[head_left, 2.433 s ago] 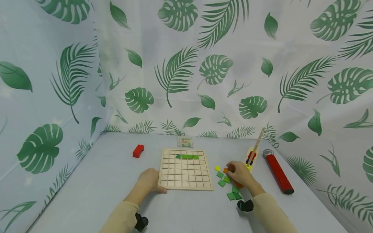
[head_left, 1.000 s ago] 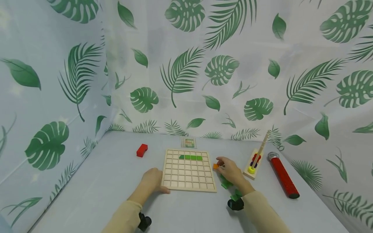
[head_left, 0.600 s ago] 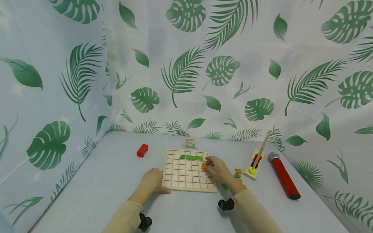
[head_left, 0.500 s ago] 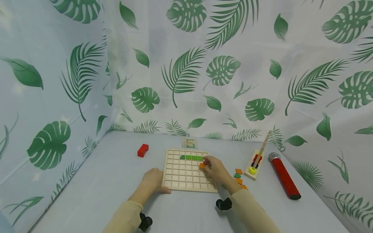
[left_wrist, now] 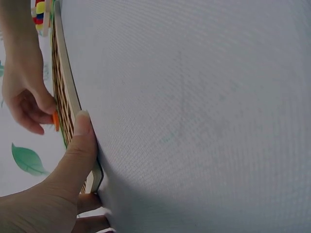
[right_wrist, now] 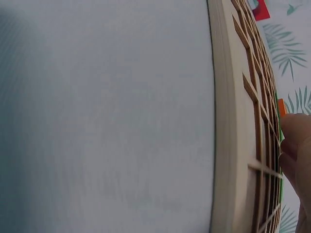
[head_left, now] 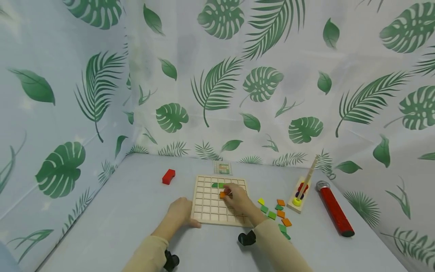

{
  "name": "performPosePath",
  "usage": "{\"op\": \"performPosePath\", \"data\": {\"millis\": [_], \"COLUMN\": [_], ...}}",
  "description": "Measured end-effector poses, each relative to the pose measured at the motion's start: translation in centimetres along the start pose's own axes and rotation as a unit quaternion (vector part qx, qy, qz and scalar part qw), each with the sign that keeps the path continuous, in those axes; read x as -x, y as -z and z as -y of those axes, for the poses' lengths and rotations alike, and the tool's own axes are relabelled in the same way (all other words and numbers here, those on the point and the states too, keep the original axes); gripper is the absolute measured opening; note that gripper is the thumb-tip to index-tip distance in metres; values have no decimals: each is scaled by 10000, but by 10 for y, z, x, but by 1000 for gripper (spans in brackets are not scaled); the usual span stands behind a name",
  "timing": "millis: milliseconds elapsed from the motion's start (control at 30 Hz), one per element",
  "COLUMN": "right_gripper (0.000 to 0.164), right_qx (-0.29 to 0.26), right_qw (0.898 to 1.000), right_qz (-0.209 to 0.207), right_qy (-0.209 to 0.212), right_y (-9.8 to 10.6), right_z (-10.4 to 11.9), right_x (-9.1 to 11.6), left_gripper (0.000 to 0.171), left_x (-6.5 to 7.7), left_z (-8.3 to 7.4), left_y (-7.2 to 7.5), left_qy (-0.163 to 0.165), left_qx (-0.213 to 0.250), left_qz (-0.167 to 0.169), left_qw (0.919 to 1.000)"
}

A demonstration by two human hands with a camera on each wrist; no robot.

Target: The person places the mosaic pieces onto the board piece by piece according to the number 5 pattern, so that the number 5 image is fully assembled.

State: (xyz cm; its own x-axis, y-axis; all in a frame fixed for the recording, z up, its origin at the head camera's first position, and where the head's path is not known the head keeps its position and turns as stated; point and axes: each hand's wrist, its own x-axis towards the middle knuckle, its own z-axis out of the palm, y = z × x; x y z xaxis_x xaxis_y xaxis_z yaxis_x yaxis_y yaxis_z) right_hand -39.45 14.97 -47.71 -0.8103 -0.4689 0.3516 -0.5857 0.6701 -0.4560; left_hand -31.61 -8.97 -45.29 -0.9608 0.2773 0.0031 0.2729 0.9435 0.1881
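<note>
A wooden grid board (head_left: 207, 217) lies on the table, with a short row of green tiles (head_left: 216, 185) in an upper row of its cells. My left hand (head_left: 181, 211) grips the board's near left corner; in the left wrist view its thumb (left_wrist: 81, 141) presses along the front edge and the fingers bend round the side. Over the middle of the board, just below the green row, my right hand (head_left: 239, 199) pinches a small orange tile (head_left: 222, 195) between thumb and fingertips. The right wrist view catches only the edge of that orange tile (right_wrist: 281, 107) beyond the fingers.
Right of the board lie loose tiles: a yellow one (head_left: 261, 201), several green (head_left: 272, 215) and orange (head_left: 287, 222). Farther right are a wooden peg stand with coloured pieces (head_left: 296, 203) and a red microphone (head_left: 335, 209). A pattern card (head_left: 222, 167) and red arch block (head_left: 168, 176) lie behind.
My right hand picked up the orange tile from the loose pile and carried it left over the board, and it now covers part of the green row. The left hand stays at the corner.
</note>
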Motion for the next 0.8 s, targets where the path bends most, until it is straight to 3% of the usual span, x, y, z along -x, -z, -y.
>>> {"op": "performPosePath", "data": {"millis": [200, 433, 800], "right_gripper": [36, 35, 32], "right_qx": [-41, -157, 61], "right_qw": [9999, 9997, 9995], "right_qz": [-90, 53, -244], "right_qy": [91, -185, -215], "right_y": [-8, -18, -28], "right_z": [8, 14, 19], "right_x": [-7, -12, -19], "left_gripper": [62, 65, 64], "left_x": [-1, -1, 1], "left_z": [1, 1, 1], "left_y": [0, -1, -2], "left_qy": [-45, 42, -73], "left_qx": [-48, -96, -182], "left_qz": [-111, 41, -116], "left_qw": [9999, 9999, 9997]}}
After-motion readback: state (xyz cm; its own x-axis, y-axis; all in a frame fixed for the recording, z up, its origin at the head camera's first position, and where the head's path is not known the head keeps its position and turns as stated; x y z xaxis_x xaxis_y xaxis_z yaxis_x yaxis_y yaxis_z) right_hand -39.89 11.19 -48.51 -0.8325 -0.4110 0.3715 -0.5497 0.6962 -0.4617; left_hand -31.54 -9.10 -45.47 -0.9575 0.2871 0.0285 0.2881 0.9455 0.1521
